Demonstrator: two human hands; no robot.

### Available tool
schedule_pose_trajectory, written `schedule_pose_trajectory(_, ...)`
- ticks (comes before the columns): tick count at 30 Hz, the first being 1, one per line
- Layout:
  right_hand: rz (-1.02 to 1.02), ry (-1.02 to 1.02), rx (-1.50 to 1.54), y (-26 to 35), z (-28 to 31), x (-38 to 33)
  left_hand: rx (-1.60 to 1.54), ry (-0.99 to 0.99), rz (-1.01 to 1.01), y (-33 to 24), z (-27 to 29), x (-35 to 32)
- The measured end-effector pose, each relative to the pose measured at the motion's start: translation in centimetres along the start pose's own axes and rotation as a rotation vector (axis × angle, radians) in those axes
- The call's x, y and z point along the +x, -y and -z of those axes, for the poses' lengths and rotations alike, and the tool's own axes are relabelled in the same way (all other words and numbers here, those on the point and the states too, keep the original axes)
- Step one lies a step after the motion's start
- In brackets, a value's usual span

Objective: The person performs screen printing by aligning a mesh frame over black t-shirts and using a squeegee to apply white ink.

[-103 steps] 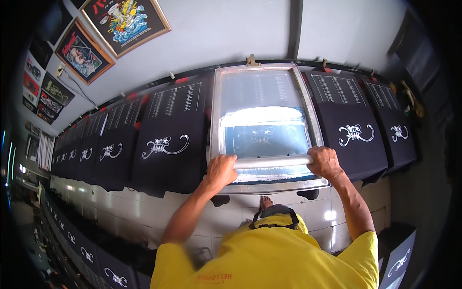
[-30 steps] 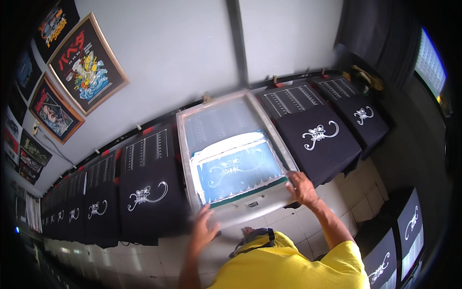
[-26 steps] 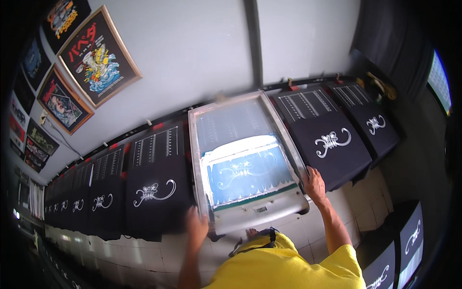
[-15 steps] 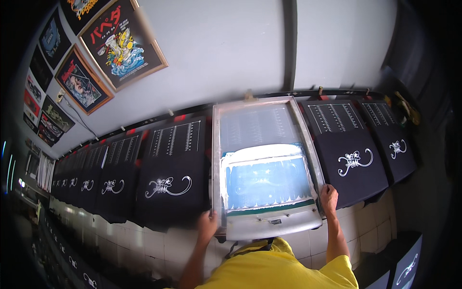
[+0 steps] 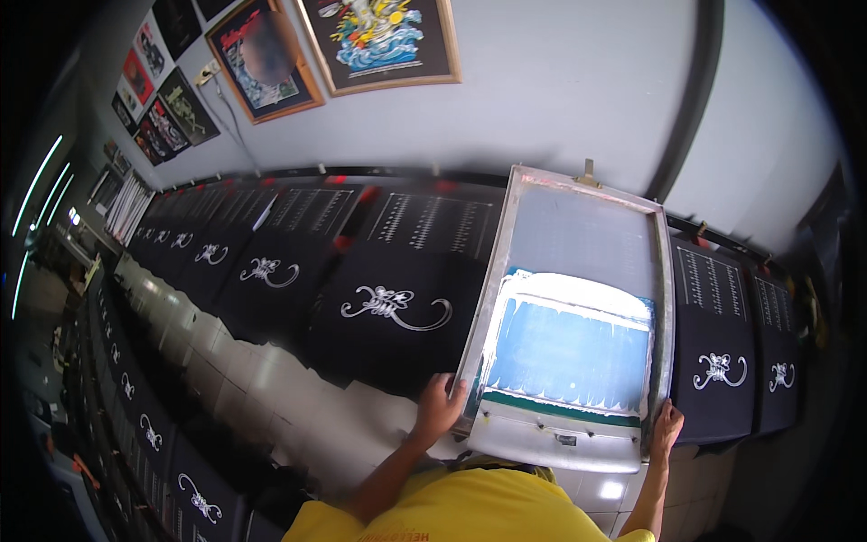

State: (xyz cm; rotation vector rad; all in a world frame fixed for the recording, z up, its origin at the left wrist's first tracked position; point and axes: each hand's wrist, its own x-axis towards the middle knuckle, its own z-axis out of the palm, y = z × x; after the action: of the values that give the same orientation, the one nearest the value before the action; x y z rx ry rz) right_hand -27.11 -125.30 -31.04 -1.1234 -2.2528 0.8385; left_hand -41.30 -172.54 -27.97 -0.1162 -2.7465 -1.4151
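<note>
A screen-printing frame [image 5: 665,348] with a light metal rim lies before me at the right of the middle. Its mesh [image 5: 578,230] is grey at the far end and blue nearer me. White ink [image 5: 578,298] forms a thick band across the mesh, with a ragged white line near the close end. My left hand [image 5: 440,405] has its fingers closed round the frame's left side, near the close corner. At the opposite side my right hand [image 5: 666,426] grips the right edge. What lies under the frame is hidden.
Black fabric pieces [image 5: 361,343] with white curled motifs lie in a row to the left. Two more black pieces [image 5: 695,415] lie at the right. Another row [image 5: 163,452] runs at the lower left, across a tiled floor [image 5: 244,370]. Framed pictures [image 5: 379,86] hang on the wall.
My view has turned leftward, so the frame and both hands appear farther right. Both hands keep their hold on the frame's sides. The faint motif in the blue mesh is harder to see.
</note>
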Motion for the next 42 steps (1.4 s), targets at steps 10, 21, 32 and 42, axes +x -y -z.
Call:
schedule_pose_trajectory(10, 0.056, 0.044, 0.188, 12.9, -11.0, -12.7, 0.098, -0.225, -0.089, 12.8, 15.4, 4.2)
schedule_pose_trajectory(21, 0.041, 0.108, 0.107, 24.4, -20.3, -23.5, 0.196, -0.194, -0.012, 24.6, 27.1, 9.0)
schedule_pose_trajectory(32, 0.066, 0.049, 0.022, 27.1, -22.7, -23.6, 0.191, -0.137, -0.036, 28.0, 27.6, 14.0)
schedule_pose_trajectory(42, 0.048, 0.049, 0.023, 28.3, -23.4, -23.5, 0.152, -0.095, -0.057, 29.5, 27.5, 15.1)
